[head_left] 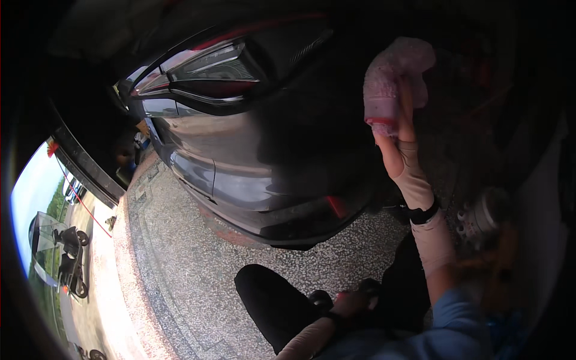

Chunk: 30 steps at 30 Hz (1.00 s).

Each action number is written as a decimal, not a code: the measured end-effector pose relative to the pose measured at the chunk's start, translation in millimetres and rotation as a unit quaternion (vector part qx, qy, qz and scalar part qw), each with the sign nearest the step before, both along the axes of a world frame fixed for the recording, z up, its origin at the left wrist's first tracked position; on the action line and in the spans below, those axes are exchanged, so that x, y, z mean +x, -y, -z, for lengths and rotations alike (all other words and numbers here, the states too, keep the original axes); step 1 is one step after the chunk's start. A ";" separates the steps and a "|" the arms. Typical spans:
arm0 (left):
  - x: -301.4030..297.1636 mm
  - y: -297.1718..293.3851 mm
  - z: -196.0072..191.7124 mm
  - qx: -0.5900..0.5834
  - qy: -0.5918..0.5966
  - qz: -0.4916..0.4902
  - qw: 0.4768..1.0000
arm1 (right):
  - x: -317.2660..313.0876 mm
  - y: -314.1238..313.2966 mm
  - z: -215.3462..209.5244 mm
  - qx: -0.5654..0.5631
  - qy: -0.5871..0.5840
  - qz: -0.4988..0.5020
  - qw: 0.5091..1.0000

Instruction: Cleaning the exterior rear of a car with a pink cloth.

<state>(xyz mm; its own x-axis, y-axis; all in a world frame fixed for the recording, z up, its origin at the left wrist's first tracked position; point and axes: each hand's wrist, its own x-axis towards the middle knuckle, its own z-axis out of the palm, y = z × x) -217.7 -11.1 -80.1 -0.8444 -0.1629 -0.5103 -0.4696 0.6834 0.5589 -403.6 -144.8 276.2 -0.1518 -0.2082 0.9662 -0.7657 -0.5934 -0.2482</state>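
Note:
My right arm reaches up and away, a pink fuzzy cloth [384,90] bunched around my right hand [406,117]. The cloth hides most of the fingers and has a reddish band near the wrist. It is raised beside the dark rear end of a grey car [234,162], in deep shade; I cannot tell whether it touches the car. My left hand [348,303] hangs low between my knees, partly in shadow. Something small and red shows at its fingers, too dim to name.
The car's tail light [222,69] and bumper fill the upper middle. Speckled stone floor [180,282] lies below. A whitish machine-like object [480,216] stands at the right. Outside, a scooter [73,261] is parked at the left, past a thin red pole [84,204].

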 end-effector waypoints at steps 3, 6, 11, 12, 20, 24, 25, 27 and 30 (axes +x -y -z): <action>2.6 -2.6 -0.3 0.003 -0.153 -0.006 0.988 | 15.2 21.3 -8.5 0.113 -0.216 0.206 0.948; 6.1 0.1 -37.5 -0.015 -0.082 -0.014 0.996 | 29.1 24.6 -16.8 0.110 -0.235 0.224 0.939; 23.5 11.4 -111.1 0.028 -0.111 -0.099 0.989 | 21.1 41.1 -23.4 0.042 -0.229 0.166 0.958; 21.6 14.7 -116.9 0.032 -0.114 -0.094 0.989 | 15.8 44.3 -17.8 0.028 -0.204 0.120 0.971; 32.2 24.5 -120.4 0.112 -0.122 -0.165 0.972 | 46.8 24.3 59.0 0.149 -0.215 0.091 0.961; 31.3 24.8 -105.4 0.124 -0.074 -0.161 0.976 | 54.9 -9.1 115.2 0.225 -0.201 0.076 0.950; 34.6 25.9 -113.2 0.097 -0.099 -0.132 0.982 | 56.8 -13.5 121.4 0.226 -0.201 0.075 0.950; 36.2 24.9 -116.3 0.069 -0.123 -0.101 0.985 | 58.6 -18.1 129.6 0.233 -0.177 0.096 0.951; 37.2 21.6 -103.0 0.098 -0.085 -0.140 0.982 | 60.1 -14.5 129.4 0.255 -0.201 0.124 0.938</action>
<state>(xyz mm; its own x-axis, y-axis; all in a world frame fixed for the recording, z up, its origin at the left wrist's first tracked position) -180.6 -32.7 22.9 -0.8565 -0.3136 -0.4101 -0.5118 0.4123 0.7537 -343.5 -130.3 146.8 0.0990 -0.6647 0.7406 -0.9568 -0.2680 -0.1126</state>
